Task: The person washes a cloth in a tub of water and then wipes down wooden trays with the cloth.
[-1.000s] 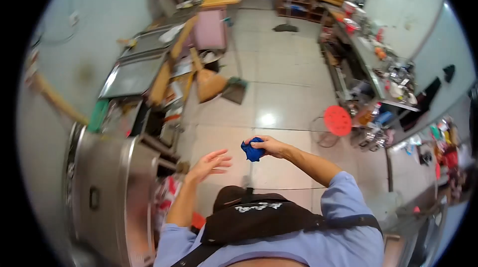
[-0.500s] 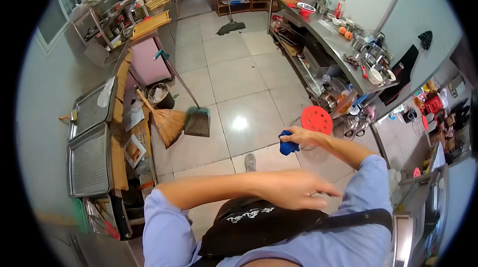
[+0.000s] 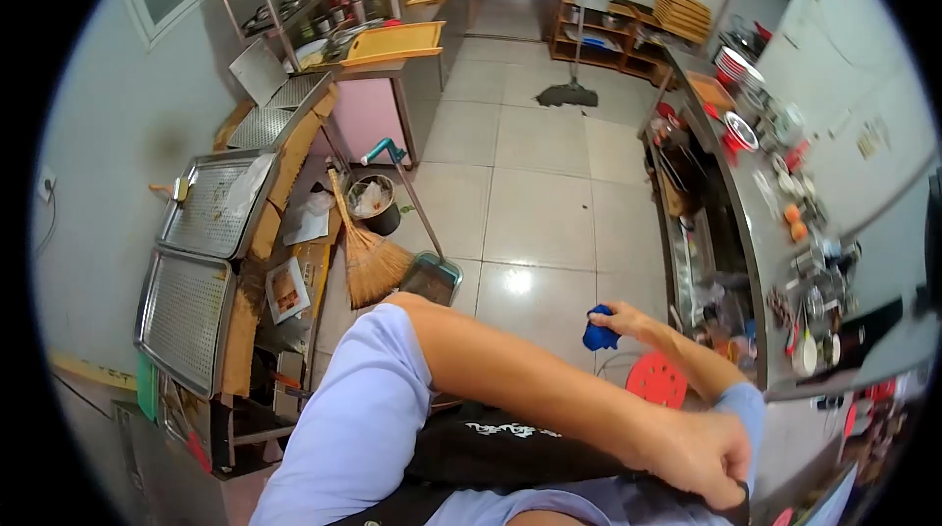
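My right hand (image 3: 628, 318) grips a crumpled blue cloth (image 3: 600, 332) over the floor, right of centre. My left forearm crosses in front of my chest. At its end, my left hand (image 3: 699, 455) is closed, fingers curled, beside my right sleeve (image 3: 743, 412) and the apron strap. What those fingers hold, if anything, is hidden. Below the forearm shows the dark apron (image 3: 481, 455) with white lettering.
A red stool (image 3: 656, 381) stands below my right hand. On the left are metal trays (image 3: 186, 315), a straw broom (image 3: 371, 266), a dustpan (image 3: 432, 281) and a bin (image 3: 378, 207). A cluttered steel counter (image 3: 760, 232) runs along the right; a mop (image 3: 567, 94) stands farther back.
My left hand has moved across my body to the right sleeve, and its fingers have curled in. The blue cloth is still in my right hand. The view has turned left.
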